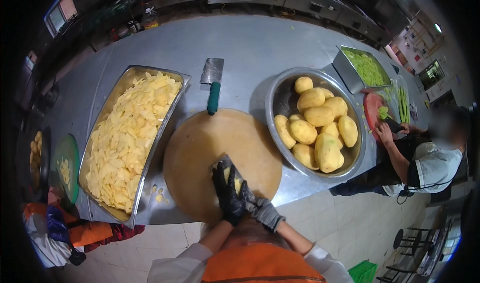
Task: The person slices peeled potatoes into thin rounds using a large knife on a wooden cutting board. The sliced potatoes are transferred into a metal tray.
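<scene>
On a round wooden chopping board point(202, 144) my left hand point(229, 198), in a black glove, lies spread over pale yellow potato pieces point(237, 185) and a metal blade point(225, 160). Beside it my right hand point(264, 211), in a grey knit glove, is closed around what looks like the handle of that blade; the handle itself is hidden. To the left stands a long steel tray point(139, 181) heaped with potato slices point(127, 140). A steel bowl point(270, 106) at the right holds several peeled potatoes point(318, 116). Beyond the board lies a cleaver with a green-wrapped handle point(213, 97).
At the right a co-worker point(431, 163) holds a knife over a red cutting board point(371, 108), near a steel container of cut green vegetable point(342, 71). A green board point(73, 170) lies far left. Potato scraps point(159, 197) lie beside the tray.
</scene>
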The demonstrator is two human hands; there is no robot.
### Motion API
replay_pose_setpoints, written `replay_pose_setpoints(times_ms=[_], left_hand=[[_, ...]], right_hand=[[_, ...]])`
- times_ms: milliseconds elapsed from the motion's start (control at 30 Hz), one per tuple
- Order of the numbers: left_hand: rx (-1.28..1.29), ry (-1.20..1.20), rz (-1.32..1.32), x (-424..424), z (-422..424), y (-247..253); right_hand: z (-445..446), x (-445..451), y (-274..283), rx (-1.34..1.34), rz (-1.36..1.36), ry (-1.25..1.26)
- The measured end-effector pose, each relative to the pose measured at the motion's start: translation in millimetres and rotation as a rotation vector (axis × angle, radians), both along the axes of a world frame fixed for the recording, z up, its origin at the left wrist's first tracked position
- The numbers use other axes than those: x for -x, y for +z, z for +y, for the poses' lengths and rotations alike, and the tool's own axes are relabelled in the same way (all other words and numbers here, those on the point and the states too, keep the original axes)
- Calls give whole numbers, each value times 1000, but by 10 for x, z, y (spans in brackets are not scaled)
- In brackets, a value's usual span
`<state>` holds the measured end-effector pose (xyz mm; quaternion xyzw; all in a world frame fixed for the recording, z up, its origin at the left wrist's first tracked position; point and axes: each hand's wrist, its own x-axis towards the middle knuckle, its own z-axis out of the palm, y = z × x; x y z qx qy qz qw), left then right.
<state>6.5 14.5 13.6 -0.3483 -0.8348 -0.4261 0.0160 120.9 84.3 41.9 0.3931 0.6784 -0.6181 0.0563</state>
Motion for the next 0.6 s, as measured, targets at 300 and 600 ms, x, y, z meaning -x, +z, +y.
replay_pose_setpoints(times_ms=[300, 600], left_hand=[[9, 42, 33, 265, -118, 404], [-245, 73, 479, 1912, 18, 1336]], right_hand=[[-44, 269, 449, 166, 38, 69], [41, 1406, 1392, 192, 290, 77]])
